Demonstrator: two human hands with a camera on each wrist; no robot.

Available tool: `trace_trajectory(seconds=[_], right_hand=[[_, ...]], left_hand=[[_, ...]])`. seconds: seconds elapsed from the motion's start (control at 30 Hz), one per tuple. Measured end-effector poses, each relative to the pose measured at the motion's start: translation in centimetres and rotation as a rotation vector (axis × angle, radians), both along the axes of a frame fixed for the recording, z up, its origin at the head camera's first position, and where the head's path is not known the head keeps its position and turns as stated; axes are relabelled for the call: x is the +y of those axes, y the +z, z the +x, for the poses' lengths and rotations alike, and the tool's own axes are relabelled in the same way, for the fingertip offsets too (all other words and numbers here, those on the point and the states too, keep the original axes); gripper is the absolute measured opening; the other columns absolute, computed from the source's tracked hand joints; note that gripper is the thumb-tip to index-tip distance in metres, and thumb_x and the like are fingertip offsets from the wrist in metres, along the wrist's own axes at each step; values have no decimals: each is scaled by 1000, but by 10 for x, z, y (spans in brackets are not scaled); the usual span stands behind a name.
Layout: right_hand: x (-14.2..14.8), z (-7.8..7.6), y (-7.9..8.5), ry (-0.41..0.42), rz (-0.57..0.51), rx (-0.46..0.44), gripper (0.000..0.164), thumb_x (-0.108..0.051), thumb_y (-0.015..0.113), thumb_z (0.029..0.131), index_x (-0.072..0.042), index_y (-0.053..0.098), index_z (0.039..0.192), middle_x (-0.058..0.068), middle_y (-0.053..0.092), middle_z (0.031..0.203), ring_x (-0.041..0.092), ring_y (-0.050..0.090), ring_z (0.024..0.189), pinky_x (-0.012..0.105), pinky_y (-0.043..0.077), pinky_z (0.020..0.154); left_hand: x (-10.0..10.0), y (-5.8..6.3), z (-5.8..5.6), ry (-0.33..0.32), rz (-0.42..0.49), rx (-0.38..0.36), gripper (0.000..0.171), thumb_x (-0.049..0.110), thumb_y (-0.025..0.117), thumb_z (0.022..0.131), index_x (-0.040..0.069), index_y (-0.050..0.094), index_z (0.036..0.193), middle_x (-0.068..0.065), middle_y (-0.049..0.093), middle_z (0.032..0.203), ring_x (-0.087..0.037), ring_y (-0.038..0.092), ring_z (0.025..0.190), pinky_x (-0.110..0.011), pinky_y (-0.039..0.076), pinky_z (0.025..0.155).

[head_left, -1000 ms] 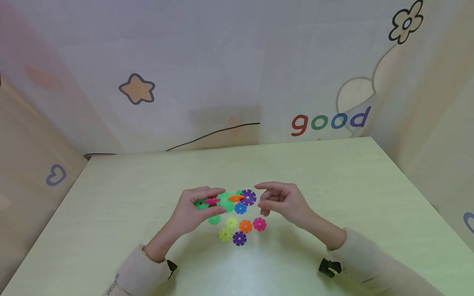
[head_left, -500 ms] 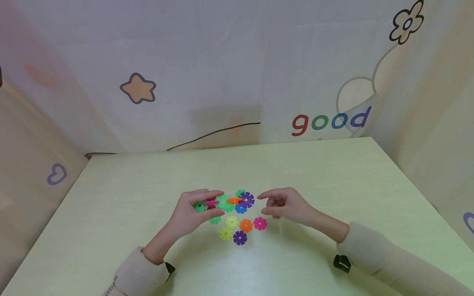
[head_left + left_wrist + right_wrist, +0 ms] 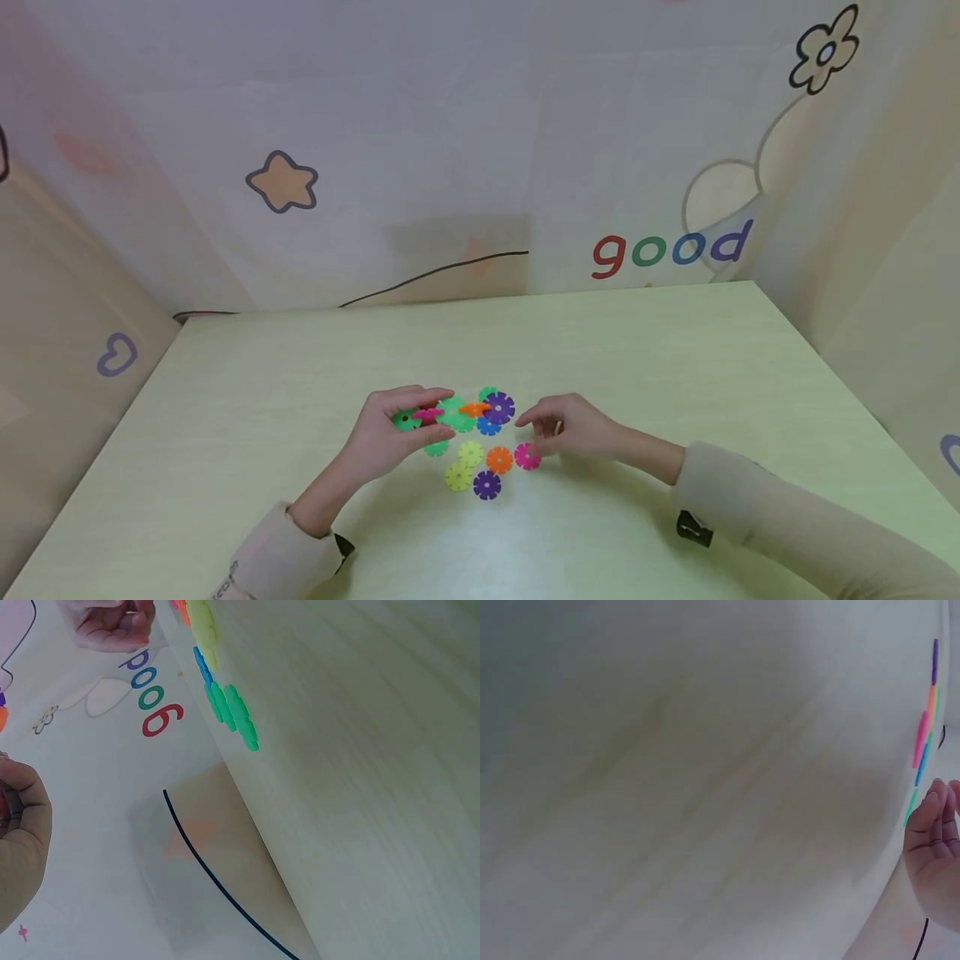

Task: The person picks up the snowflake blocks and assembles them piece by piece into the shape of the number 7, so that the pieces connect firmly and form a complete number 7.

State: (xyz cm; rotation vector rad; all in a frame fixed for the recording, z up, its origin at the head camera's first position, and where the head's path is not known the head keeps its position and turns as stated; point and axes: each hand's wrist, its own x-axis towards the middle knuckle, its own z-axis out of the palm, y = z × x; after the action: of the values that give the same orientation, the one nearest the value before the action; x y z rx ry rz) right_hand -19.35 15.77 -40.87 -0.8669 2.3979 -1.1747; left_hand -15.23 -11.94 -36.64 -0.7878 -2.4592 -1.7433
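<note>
My left hand (image 3: 378, 431) pinches a chain of slotted plastic snowflake discs between thumb and fingers, raised above the table. From the hand rightward, the chain runs green, pink, a larger light green disc (image 3: 455, 413), orange, then a purple disc (image 3: 498, 407) at its free end. To the right, my right hand (image 3: 576, 427) holds nothing, its fingers loosely bent. Its thumb is by a loose pink disc (image 3: 527, 456); whether they touch I cannot tell. The right wrist view has that hand (image 3: 934, 851) at its right edge.
Loose discs lie on the pale table (image 3: 285, 367) below the chain: orange (image 3: 498, 460), purple (image 3: 487, 485), two yellow (image 3: 459, 477), blue (image 3: 489, 427) and green (image 3: 437, 448). A printed curtain (image 3: 420, 125) closes off the back and sides.
My right hand has moved away from the chain's purple end and come down toward the loose pink disc. The left hand keeps its grip on the chain, which has shifted slightly lower.
</note>
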Motion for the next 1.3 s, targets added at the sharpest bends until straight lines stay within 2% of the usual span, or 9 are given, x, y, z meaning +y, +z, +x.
trace_trajectory(seconds=[0.2, 0.53, 0.73, 0.87, 1.03, 1.3], right_hand=[[-2, 1, -6, -2, 46, -23, 35, -13, 78, 71, -4, 67, 104, 2, 55, 75, 12, 47, 64, 20, 44, 56], [-4, 1, -10, 34, 119, 23, 33, -15, 78, 72, -7, 68, 102, -2, 52, 76, 11, 46, 63, 21, 42, 55], [-6, 4, -11, 35, 156, 71, 26, -14, 78, 72, -11, 67, 95, -6, 52, 76, 10, 46, 64, 21, 43, 57], [-6, 4, -9, 34, 129, 50, 22, -8, 76, 72, -11, 62, 89, -5, 53, 74, 11, 47, 67, 22, 44, 59], [-7, 6, -5, 13, 73, -3, 15, -3, 72, 75, -10, 60, 82, -4, 58, 72, 13, 51, 68, 24, 47, 61], [-7, 11, 14, -106, -8, 13, 10, -8, 71, 78, -8, 62, 80, -2, 60, 73, 14, 52, 66, 24, 48, 62]], left_hand=[[-1, 0, -1, 6, -25, -12, 36, 10, 74, 75, 2, 66, 110, -10, 66, 91, -15, 59, 75, -24, 50, 61], [-2, -1, -2, -11, -14, 12, 37, 9, 75, 74, 2, 65, 110, -11, 66, 91, -15, 59, 76, -25, 51, 62], [-2, 2, -1, -5, 3, -8, 37, 9, 75, 74, 1, 65, 110, -9, 66, 96, -15, 61, 79, -27, 52, 65], [-1, 4, 1, 20, 15, -51, 38, 9, 75, 74, 1, 65, 110, -11, 66, 102, -16, 62, 80, -27, 53, 64], [-1, 6, 2, 81, 15, -115, 40, 10, 76, 73, 1, 65, 110, -13, 65, 104, -17, 63, 79, -26, 53, 62], [-1, 5, 1, 157, 17, -162, 40, 10, 77, 72, 2, 66, 109, -14, 65, 105, -19, 64, 80, -26, 53, 63]])
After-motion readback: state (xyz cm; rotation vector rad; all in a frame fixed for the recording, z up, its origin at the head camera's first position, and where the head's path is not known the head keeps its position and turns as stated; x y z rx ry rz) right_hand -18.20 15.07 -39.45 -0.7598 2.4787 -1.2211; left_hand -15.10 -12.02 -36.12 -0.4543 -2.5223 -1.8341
